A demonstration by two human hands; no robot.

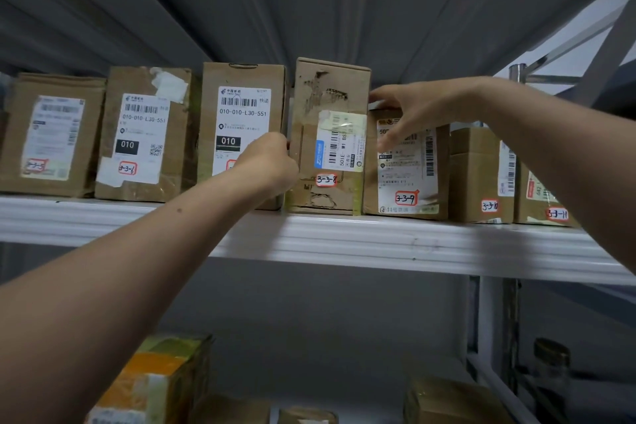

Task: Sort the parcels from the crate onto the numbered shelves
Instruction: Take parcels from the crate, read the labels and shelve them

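Sideways, left hand [270,165] pinches parcel 3-3-8 [330,134] (right hand [418,110] touches)

Bare left forearm [137,279] with small mole [179,210], bare right forearm [550,141]

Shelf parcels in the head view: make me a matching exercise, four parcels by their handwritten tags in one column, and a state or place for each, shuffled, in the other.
1 parcel 3-3-6
2 parcel 3-3-8
3 parcel 3-3-9
4 parcel 3-3-11

A farthest right, partly behind a forearm
B left hand grips its left edge
C black 010 block on its label
D right hand fingers lie over its front

Pairs: 1-C, 2-B, 3-D, 4-A
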